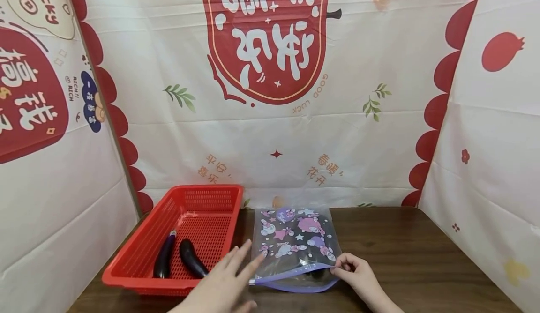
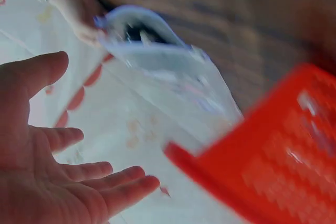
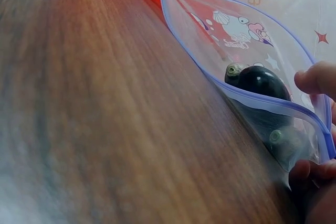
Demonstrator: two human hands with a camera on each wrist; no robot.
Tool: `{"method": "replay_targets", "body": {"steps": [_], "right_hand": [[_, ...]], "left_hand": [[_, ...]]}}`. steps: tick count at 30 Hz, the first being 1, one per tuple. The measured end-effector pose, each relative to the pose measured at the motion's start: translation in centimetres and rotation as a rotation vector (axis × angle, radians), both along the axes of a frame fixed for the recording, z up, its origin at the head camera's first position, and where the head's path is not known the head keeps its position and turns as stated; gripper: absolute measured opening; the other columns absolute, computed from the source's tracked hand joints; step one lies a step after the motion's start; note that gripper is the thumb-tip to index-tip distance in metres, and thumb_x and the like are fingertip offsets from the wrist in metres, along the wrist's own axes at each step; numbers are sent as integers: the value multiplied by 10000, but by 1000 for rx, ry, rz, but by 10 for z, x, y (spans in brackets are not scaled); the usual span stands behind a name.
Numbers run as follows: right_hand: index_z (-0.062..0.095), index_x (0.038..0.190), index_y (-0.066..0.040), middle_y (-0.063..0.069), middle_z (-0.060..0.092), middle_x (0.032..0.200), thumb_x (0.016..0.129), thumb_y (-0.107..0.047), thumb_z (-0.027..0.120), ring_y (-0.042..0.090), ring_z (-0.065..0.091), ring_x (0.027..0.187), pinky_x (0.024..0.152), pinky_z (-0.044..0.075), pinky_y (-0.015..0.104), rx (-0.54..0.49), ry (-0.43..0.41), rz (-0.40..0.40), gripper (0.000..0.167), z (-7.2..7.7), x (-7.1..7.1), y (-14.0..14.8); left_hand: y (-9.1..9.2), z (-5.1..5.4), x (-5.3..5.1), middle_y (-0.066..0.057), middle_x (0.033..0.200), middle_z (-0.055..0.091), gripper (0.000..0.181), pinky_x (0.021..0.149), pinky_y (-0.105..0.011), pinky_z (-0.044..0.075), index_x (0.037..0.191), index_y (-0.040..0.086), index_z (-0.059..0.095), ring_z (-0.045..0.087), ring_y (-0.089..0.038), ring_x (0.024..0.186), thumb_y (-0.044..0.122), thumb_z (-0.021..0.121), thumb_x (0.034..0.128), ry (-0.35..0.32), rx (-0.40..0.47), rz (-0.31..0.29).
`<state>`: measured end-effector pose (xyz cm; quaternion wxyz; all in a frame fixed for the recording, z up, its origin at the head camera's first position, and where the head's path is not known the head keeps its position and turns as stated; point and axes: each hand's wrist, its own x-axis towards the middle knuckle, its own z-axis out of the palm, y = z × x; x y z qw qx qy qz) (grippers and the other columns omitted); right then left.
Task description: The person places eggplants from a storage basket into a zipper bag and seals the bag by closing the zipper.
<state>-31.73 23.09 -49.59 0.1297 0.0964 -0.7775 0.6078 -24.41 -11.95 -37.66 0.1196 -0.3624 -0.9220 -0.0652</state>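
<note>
My left hand (image 1: 223, 278) is held with spread fingers between the red basket and the bag, holding nothing; the left wrist view shows its bare palm (image 2: 47, 182). A printed zip bag (image 1: 291, 238) with a purple zip edge lies on the table, its mouth parted toward me. At the right corner of that mouth, my right hand (image 1: 356, 273) pinches the bag's edge. Dark eggplants (image 3: 262, 81) with green stem ends lie inside the bag. Two more eggplants, one on the left (image 1: 164, 257) and a curved one (image 1: 191, 259), rest in the basket.
The red slatted plastic basket (image 1: 236, 205) stands left of the bag on a brown wooden table (image 1: 422, 266). Printed cloth walls (image 1: 274, 135) enclose the table at the back and both sides.
</note>
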Motion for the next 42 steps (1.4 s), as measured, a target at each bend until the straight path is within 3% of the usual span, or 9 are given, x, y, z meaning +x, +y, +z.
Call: {"method": "replay_targets", "body": {"steps": [6, 10, 16, 22, 27, 31, 35, 39, 42], "right_hand": [[589, 748, -26, -55, 387, 601, 734, 41, 758, 31, 390, 563, 517, 351, 194, -22, -17, -7, 183, -3, 1, -1], [595, 743, -39, -46, 382, 602, 727, 42, 763, 40, 389, 567, 525, 346, 195, -19, -31, -44, 188, -5, 0, -2], [593, 739, -44, -49, 383, 600, 722, 50, 761, 37, 388, 564, 525, 344, 193, -13, -25, -36, 194, -3, -1, -2], [592, 737, -44, -51, 393, 598, 724, 40, 762, 38, 391, 558, 516, 340, 196, -15, 0, -17, 191, 2, -1, -1], [592, 737, -50, -52, 408, 597, 723, 43, 763, 37, 395, 554, 515, 343, 196, -16, 17, -20, 195, 4, -2, 0], [593, 737, -56, -58, 408, 597, 722, 37, 761, 32, 395, 558, 517, 342, 193, -6, 13, -17, 192, 3, -2, 0], [592, 730, -64, -60, 405, 598, 715, 37, 764, 33, 393, 561, 518, 338, 195, -2, 8, -20, 200, 2, -1, -1], [593, 724, -73, -67, 398, 602, 706, 41, 767, 33, 391, 568, 517, 338, 203, 1, 29, -16, 208, 0, 0, -2], [595, 722, -77, -68, 398, 603, 705, 45, 765, 34, 390, 570, 515, 340, 209, -4, 40, -13, 209, 0, 1, -2]], "left_hand": [[-25, 22, -14, -185, 1532, 292, 742, 909, -531, 465, 1482, 193, 409, 474, -401, 1244, 484, 685, 858, -37, 78, 163], [-38, 32, -31, -202, 1490, 343, 714, 887, -548, 473, 1443, 162, 465, 533, -413, 1165, 441, 724, 840, -38, 116, 273], [-62, 41, -60, -267, 1439, 365, 688, 876, -596, 454, 1423, 117, 480, 539, -458, 1136, 382, 735, 842, -70, 146, 359], [-85, 45, -87, -348, 1371, 411, 793, 889, -621, 427, 1409, 4, 454, 509, -511, 1142, 495, 696, 836, -230, 132, 492], [-99, 48, -107, -323, 1272, 533, 842, 929, -617, 398, 1359, -81, 456, 504, -476, 1165, 522, 690, 820, -368, 123, 583], [-106, 44, -117, -259, 1140, 609, 791, 760, -511, 516, 1323, -50, 494, 620, -364, 908, 493, 729, 798, -465, 133, 618], [-110, 37, -125, -171, 931, 615, 642, 553, -425, 524, 1198, 1, 556, 608, -290, 666, 425, 781, 771, -571, 182, 648], [-112, 32, -133, -135, 878, 616, 511, 603, -463, 546, 1090, -14, 595, 627, -295, 696, 341, 794, 782, -647, 178, 659], [-115, 31, -140, -208, 982, 622, 533, 698, -528, 540, 1143, -55, 558, 641, -358, 844, 288, 783, 803, -743, 225, 681]]}}
